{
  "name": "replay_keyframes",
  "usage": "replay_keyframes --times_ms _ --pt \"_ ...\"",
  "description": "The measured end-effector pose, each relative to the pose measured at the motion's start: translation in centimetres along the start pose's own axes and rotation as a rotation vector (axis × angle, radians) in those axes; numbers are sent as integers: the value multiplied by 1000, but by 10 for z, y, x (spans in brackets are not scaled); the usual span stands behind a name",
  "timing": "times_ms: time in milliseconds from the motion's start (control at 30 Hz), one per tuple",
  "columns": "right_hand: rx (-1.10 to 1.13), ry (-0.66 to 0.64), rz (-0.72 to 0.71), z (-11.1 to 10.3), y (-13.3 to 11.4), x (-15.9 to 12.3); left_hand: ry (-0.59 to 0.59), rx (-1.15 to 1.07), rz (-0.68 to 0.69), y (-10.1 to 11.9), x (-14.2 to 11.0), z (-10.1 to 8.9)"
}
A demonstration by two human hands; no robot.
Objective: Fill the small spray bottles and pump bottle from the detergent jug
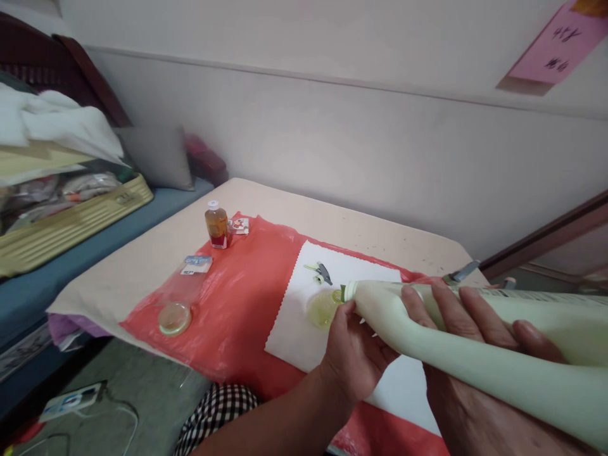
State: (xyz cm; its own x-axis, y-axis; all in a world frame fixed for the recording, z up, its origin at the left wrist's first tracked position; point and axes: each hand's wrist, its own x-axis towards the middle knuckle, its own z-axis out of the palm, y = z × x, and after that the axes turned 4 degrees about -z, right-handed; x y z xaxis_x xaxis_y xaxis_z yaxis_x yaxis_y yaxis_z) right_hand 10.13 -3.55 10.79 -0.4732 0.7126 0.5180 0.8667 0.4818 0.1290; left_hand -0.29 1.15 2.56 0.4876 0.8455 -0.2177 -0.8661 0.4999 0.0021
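A large pale-green plastic jug [394,320] with a handle lies tipped on its side, its mouth pointing left. My right hand [475,329] is closed around its handle, fingers through the gap. Under the neck, my left hand [356,354] grips the jug near its threaded mouth. Just beyond the mouth sits a round, see-through yellow-green dish [323,310], apparently with liquid in it. It stands on a white scalloped-edge sheet [289,323]. On that sheet also lie a small dark-grey piece [325,273] and pale-green bits.
A red plastic sheet [237,297] covers much of the beige table [109,278]. On it are an amber bottle [217,227], a small packet [196,264] and a round clear lid or dish [174,318]. A knife-like tool [463,272] lies behind the jug.
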Motion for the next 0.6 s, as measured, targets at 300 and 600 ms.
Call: replay_keyframes --times_ms 300,600 --pt "-68 -21 6 -2 -4 1 -35 17 10 -1 1 -3" --pt "-93 -22 39 -6 24 -9 62 145 6 -4 0 2"
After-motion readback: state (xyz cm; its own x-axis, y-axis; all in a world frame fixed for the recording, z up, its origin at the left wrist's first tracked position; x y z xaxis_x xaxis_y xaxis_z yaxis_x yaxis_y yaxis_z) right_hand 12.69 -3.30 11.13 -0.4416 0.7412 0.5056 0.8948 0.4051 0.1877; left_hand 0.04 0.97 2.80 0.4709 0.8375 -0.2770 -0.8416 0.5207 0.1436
